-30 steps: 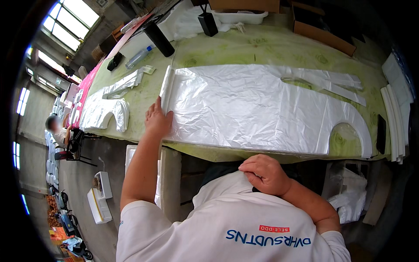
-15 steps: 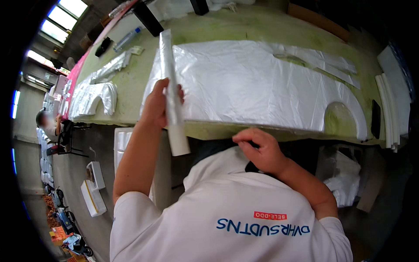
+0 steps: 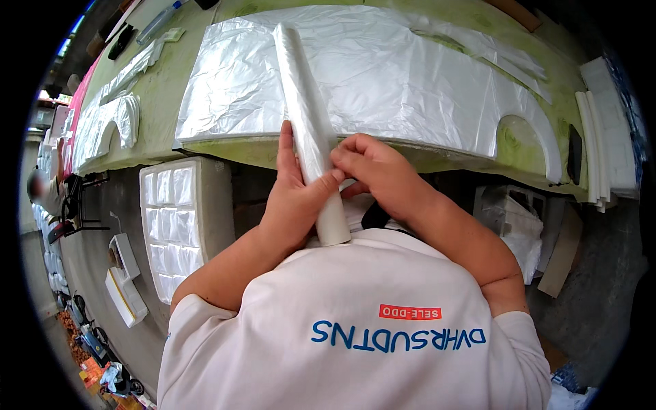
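A long roll of clear plastic film slants up from my chest over the front edge of the table. My left hand is closed round its lower part, with the thumb across the front and a finger stretched along the side. On the roll's right side, my right hand has its fingertips pinched against the film; just what they grip is partly hidden. Behind the roll, a flat stack of clear plastic bags covers much of the table, with a rounded cut-out at its right end.
Smaller plastic bags lie at the table's left, near a water bottle. A dark flat object and white rolls are at the right end. Below stands a crate of wrapped packs. Another person sits far left.
The roll has come closer to my body and moved right. My right hand has risen from beside the table edge to the roll, and my left hand has shifted down and right with it.
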`<state>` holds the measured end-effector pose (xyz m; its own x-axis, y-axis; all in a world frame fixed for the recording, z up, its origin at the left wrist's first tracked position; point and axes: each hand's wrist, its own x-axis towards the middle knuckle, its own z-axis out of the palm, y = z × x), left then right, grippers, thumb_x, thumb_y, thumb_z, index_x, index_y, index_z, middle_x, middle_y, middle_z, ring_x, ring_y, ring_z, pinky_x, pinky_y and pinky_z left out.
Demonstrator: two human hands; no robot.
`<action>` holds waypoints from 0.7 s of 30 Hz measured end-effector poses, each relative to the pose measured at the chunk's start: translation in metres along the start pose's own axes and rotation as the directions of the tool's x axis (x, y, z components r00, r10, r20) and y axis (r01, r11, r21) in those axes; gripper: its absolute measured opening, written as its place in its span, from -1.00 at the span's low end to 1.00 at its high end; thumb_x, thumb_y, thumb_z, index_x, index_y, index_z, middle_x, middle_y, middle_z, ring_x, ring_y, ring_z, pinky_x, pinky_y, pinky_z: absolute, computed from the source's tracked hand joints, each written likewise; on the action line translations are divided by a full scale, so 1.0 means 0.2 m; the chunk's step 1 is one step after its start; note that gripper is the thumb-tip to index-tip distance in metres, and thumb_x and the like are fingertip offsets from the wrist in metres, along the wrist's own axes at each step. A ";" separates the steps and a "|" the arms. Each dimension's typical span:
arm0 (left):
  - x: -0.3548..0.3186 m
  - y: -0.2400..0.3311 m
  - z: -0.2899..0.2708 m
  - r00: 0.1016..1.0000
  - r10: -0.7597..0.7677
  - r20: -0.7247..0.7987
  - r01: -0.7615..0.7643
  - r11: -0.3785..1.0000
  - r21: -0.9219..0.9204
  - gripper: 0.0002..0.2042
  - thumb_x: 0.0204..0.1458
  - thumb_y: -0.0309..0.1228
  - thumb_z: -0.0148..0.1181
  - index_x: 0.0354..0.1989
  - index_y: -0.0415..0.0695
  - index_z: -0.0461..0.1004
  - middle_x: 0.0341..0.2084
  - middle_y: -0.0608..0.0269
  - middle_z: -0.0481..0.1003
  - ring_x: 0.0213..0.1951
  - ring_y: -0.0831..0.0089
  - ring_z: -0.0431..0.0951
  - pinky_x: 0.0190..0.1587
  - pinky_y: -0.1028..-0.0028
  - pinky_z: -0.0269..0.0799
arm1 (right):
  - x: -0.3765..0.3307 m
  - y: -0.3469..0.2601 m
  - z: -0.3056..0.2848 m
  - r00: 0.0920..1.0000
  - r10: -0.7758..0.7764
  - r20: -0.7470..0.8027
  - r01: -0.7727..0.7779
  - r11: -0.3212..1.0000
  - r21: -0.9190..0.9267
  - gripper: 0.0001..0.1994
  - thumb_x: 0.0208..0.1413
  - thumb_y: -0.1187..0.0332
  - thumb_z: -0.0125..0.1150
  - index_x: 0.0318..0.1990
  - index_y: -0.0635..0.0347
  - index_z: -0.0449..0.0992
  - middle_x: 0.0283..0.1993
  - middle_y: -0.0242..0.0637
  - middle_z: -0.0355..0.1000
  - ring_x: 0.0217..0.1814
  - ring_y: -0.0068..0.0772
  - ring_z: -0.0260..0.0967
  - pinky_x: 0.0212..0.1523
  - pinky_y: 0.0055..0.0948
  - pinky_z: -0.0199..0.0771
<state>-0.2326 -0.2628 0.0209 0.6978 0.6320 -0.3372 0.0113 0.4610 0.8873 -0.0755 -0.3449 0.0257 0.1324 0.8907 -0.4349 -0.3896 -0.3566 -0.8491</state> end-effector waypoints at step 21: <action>0.12 -0.06 0.09 0.982 0.059 0.178 -0.086 0.985 0.147 -0.09 0.26 -0.34 0.24 0.57 -0.07 -0.36 0.39 0.01 0.05 0.29 0.29 0.27 0.25 0.28 0.34 | -0.07 0.03 -0.10 0.996 0.048 -0.081 -0.018 0.942 0.336 -0.53 0.34 0.13 0.16 0.21 0.31 0.33 0.01 -0.20 0.47 -0.08 -0.39 0.49 -0.21 -0.31 0.60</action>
<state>-0.2025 -0.2637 0.0083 0.8134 0.5374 -0.2227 0.0561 0.3086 0.9495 -0.0624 -0.3657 0.0211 0.1874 0.8467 -0.4981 -0.6752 -0.2573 -0.6913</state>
